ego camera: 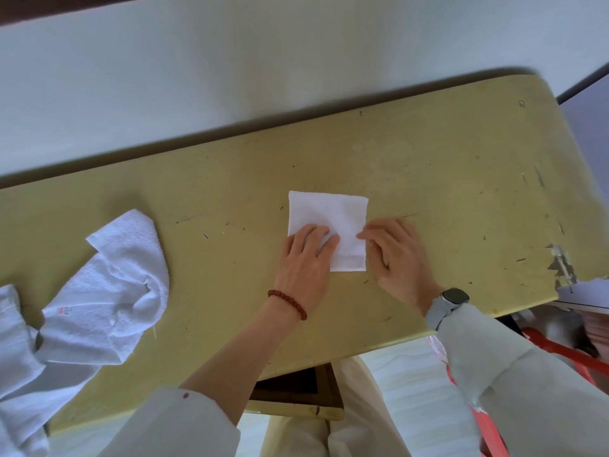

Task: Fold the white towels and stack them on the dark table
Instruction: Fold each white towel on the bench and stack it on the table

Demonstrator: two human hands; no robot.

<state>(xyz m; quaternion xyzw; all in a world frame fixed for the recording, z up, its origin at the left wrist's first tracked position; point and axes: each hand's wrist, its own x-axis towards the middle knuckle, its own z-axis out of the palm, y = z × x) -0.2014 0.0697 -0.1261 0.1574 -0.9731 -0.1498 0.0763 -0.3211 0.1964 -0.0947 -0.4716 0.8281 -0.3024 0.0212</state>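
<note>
Head view looks straight down on a yellowish bench [428, 166] whose top is scuffed and chipped, most of all at its right end. Near the middle of it lies a small white towel [329, 214], folded into a neat, nearly square pad and lying flat on the surface.

The left hand [304, 262] rests on the near left part of that towel, fingers spread fairly straight and pressing down on the cloth, gripping nothing. A string of dark red beads [288, 303] circles its wrist. The right hand [393, 258] sits at the towel's right edge; its fingertips touch the cloth there with the fingers bent a little (whether they pinch the edge or only press it cannot be told from this angle). A watch with a pale grey strap [451, 300] is on that wrist, and both forearms come out of light-coloured sleeves.

Well apart, at the left end of the bench, lies a rumpled heap of unfolded white towels [108, 285]; one has a small red mark printed on it, and part of the heap hangs over the near edge.

Beyond the far edge of the bench is a plain pale surface. Below the near edge on the right something red [560, 351] shows, beside the person's pale clothing.
</note>
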